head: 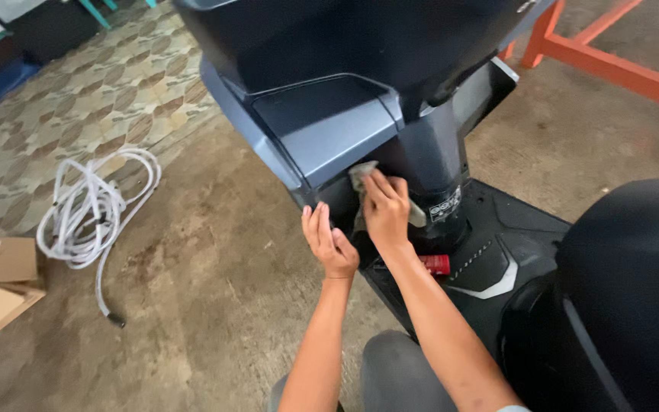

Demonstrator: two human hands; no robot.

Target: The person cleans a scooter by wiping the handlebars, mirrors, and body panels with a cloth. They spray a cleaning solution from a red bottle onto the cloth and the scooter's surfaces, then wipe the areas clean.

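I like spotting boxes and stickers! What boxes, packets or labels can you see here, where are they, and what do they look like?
Cardboard box: far left on the floor, brown, flaps open, beside the coiled white hose.
Label: on the scooter's dark column, right of the right hand with its cloth; small white lettering.
Red packet: on the scooter's black footboard, small, rectangular.

You've got a soft grey cloth (360, 177) on smooth matt-plastic scooter panels (329, 130) — floor (215, 282) is rough concrete, hose (89, 210) glossy white plastic, box (5, 286) plain cardboard.
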